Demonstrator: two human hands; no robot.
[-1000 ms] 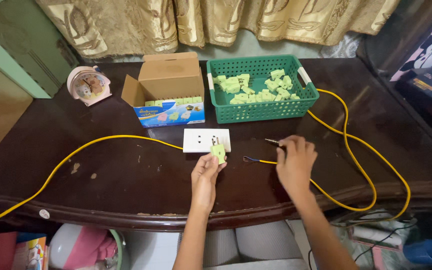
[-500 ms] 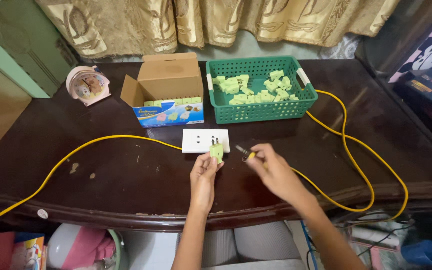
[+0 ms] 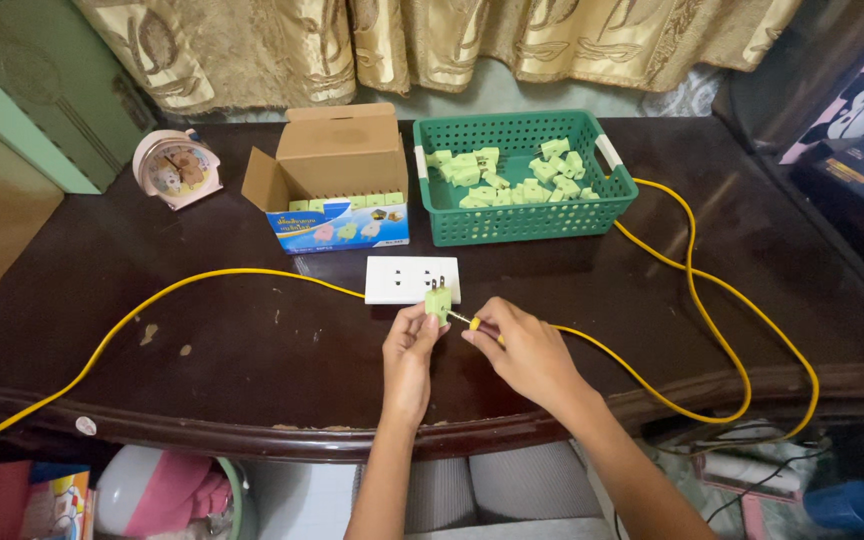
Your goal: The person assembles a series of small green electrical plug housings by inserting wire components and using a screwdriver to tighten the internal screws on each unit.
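— What stands behind the dark glossy wooden table (image 3: pixel 202 350)?
— Gold patterned curtains (image 3: pixel 432 45) hanging along the back, and a pale green wall panel (image 3: pixel 22 120) on the left.

On the dark wooden desk (image 3: pixel 202 330), the white rectangular socket plate (image 3: pixel 412 279) lies in the middle, the open cardboard box (image 3: pixel 337 175) behind it, the green plastic basket (image 3: pixel 527 215) of pale green plugs (image 3: pixel 507 175) to that box's right, and the round pink clock (image 3: pixel 174 167) far left.
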